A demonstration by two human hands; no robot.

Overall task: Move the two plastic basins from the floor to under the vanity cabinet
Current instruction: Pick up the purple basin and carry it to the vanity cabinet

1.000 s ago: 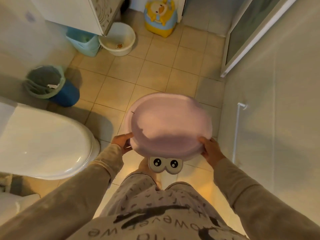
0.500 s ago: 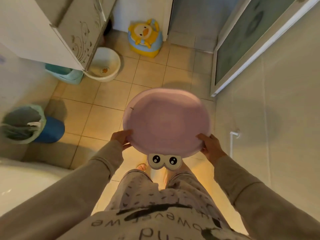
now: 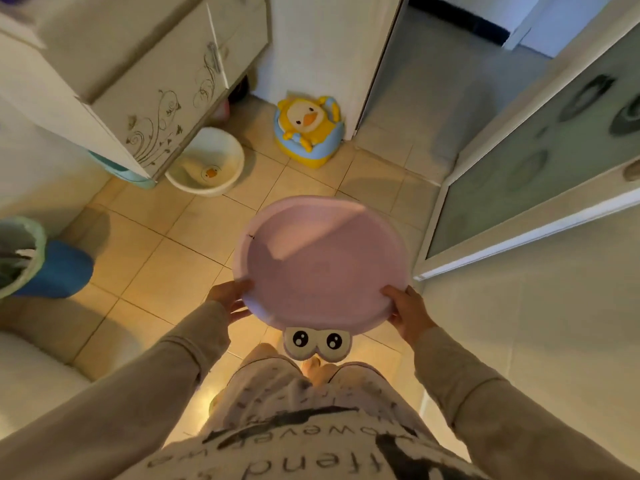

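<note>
A pink plastic basin (image 3: 322,265) with a cartoon-eyes tab at its near rim is held level above the tiled floor. My left hand (image 3: 230,299) grips its left rim and my right hand (image 3: 408,315) grips its right rim. A white basin (image 3: 207,164) with a small duck print stands on the floor, half under the front corner of the vanity cabinet (image 3: 156,95). The rim of a teal basin (image 3: 121,171) pokes out beneath the cabinet to its left.
A yellow duck potty (image 3: 308,129) sits by the doorway wall. A blue waste bin (image 3: 38,261) with a liner stands at left, near the white toilet (image 3: 31,379). A frosted glass door (image 3: 540,168) stands open on the right.
The view has shifted forward and tilted up toward the cabinet and doorway. The pink basin stays in both hands at the same height; the toilet has slid out to the frame's lower left.
</note>
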